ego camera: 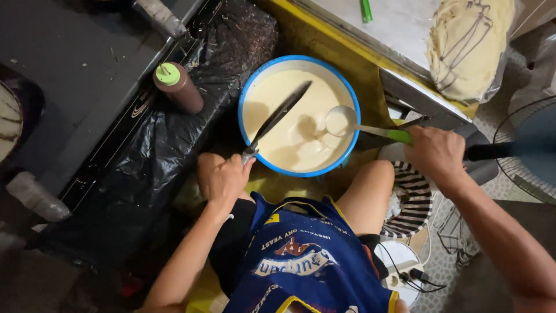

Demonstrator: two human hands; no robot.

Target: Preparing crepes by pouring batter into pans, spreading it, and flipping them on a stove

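I am scooping batter from the blue bowl (350, 110): my right hand (435, 154) grips the ladle (341, 120), my left hand (223, 177) grips the flat spatula (277, 117), and next I should lift the ladle slowly and level

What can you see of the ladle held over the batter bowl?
The ladle has a round metal cup, full of pale batter, and a thin shaft ending in a green grip. It lies nearly level over the right side of the blue-rimmed bowl. The right hand holds its grip; the cup looks to sit at the batter's surface.
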